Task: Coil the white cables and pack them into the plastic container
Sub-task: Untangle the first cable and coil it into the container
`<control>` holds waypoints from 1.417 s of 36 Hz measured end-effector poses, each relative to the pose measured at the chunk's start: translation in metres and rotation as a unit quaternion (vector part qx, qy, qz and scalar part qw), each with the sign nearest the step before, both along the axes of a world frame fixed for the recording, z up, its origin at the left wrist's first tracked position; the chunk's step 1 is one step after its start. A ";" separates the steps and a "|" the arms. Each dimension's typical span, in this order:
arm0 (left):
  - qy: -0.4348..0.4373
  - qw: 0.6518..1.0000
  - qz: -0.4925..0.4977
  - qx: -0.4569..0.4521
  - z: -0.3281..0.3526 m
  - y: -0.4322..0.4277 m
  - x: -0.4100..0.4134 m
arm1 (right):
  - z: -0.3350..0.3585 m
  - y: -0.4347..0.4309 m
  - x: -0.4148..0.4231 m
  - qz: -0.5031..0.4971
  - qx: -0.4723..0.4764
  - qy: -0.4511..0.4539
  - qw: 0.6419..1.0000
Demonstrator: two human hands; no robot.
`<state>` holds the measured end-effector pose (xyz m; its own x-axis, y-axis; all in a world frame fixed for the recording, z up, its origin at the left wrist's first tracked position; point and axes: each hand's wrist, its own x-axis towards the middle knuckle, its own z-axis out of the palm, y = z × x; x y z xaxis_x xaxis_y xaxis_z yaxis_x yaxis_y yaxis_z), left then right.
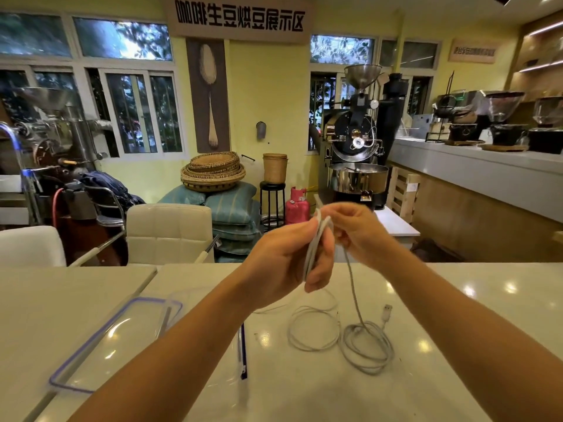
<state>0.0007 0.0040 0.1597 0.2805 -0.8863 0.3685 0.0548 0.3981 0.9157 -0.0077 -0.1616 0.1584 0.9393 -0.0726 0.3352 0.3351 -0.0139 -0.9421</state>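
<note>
1. Coiling is judged to be at an early stage: a few loops of white cable (316,242) are gathered in the left hand (289,257), fingers closed around the bundle.
2. The right hand (359,229) is pinched on the same cable at 3 o'clock of the left hand, touching the loops.
3. The free length is seen hanging toward 5 o'clock, down to a loose pile (365,345) on the table (457,300).
4. A second cable (313,330) lies uncoiled just beside that pile.
5. The plastic container (122,339), at 8 o'clock of the hands, is seen without cables; packing is not yet begun.
</note>
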 end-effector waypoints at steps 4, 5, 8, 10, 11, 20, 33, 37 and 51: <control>-0.065 0.991 0.118 0.007 0.005 -0.003 0.000 | -0.035 0.025 0.002 -0.007 0.007 0.088 0.996; -0.090 0.985 0.148 0.016 0.005 -0.004 0.002 | -0.039 0.033 0.000 -0.009 0.003 0.106 0.994; -0.140 0.963 0.225 0.046 0.005 -0.005 0.011 | -0.049 0.049 -0.009 0.019 -0.034 0.147 0.988; -0.165 0.945 0.274 0.065 0.003 -0.005 0.018 | -0.050 0.054 -0.013 0.039 -0.088 0.160 0.982; -0.179 0.936 0.293 0.075 0.001 -0.005 0.022 | -0.049 0.056 -0.014 0.043 -0.107 0.167 0.979; -0.350 0.826 0.392 0.204 -0.016 -0.001 0.049 | -0.016 0.044 -0.024 -0.020 -0.408 0.124 0.904; -0.160 0.959 0.127 0.199 -0.030 0.004 0.037 | 0.046 0.002 -0.020 -0.031 -0.442 0.001 0.897; -0.042 0.989 0.016 0.142 -0.027 0.002 0.031 | 0.043 -0.009 -0.015 -0.030 -0.365 -0.039 0.930; 0.146 0.984 -0.103 -0.001 -0.018 -0.001 0.020 | -0.022 -0.001 -0.001 -0.028 -0.069 0.034 0.997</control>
<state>0.0206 0.0027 0.1419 0.1902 -0.9347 0.3003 0.3954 0.3529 0.8480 -0.0091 -0.1622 0.1367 0.9563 -0.0830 0.2805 0.2647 -0.1624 -0.9505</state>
